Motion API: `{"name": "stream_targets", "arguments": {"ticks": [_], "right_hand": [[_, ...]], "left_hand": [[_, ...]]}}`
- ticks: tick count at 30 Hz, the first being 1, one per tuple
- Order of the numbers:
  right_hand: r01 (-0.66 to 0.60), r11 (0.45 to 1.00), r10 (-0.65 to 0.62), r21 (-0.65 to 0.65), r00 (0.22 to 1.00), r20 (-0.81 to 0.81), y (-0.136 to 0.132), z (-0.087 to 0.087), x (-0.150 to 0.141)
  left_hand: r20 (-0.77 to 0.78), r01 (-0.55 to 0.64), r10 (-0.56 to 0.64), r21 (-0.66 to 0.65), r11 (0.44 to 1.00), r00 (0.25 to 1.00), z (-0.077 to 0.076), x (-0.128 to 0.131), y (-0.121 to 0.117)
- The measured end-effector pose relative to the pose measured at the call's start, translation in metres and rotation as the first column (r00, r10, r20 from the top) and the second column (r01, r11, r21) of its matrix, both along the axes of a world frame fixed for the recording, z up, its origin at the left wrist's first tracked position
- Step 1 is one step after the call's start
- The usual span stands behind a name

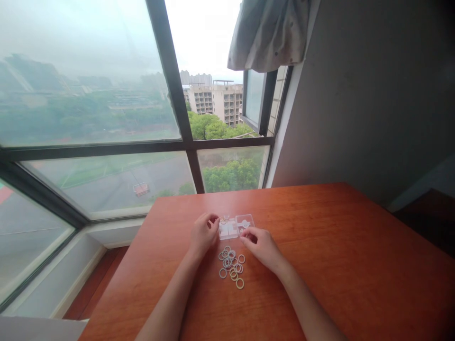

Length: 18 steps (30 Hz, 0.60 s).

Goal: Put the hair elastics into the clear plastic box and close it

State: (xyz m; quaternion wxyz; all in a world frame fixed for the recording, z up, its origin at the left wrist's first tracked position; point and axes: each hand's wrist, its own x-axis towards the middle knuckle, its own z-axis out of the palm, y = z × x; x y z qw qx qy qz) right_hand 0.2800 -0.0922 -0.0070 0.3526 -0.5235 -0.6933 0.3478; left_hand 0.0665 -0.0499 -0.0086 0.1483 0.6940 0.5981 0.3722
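A small clear plastic box (228, 230) lies opened out on the table, its clear lid (250, 218) to the right with a white pattern on it. At the box's left edge, my left hand (204, 233) is closed, thumb and fingers gripping the side. My right hand (262, 245) is closed in a pinch at the front edge of the lid; whatever sits between its fingertips is too small to make out. Small ring-shaped items show at the back left of the box. Nearer to me, between my forearms, several pale green, grey and yellow rings (240, 283) lie loosely piled.
The reddish-brown wooden table (341, 255) extends to both sides of my arms. Beyond its far edge stands a dark-framed window (142, 149) with an opened pane, and a bunched curtain (268, 35) hangs above. A grey wall (355, 104) rises at the right.
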Motion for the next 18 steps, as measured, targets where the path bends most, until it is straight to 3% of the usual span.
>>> {"name": "stream_targets", "arguments": {"ticks": [7, 12, 18], "right_hand": [[-0.157, 0.984, 0.165, -0.084, 0.982, 0.093, -0.005, 0.007, 0.009], [-0.283, 0.945, 0.314, -0.162, 0.924, 0.220, -0.014, 0.015, 0.010], [-0.295, 0.946, 0.322, -0.134, 0.898, 0.300, -0.020, 0.018, 0.006]], "left_hand": [[0.043, -0.018, 0.020, -0.039, 0.999, 0.999, -0.010, -0.003, 0.005], [0.074, -0.032, 0.035, -0.038, 0.999, 0.997, -0.011, -0.004, 0.003], [0.088, -0.021, 0.023, -0.022, 1.000, 0.996, -0.011, -0.002, 0.001]]}}
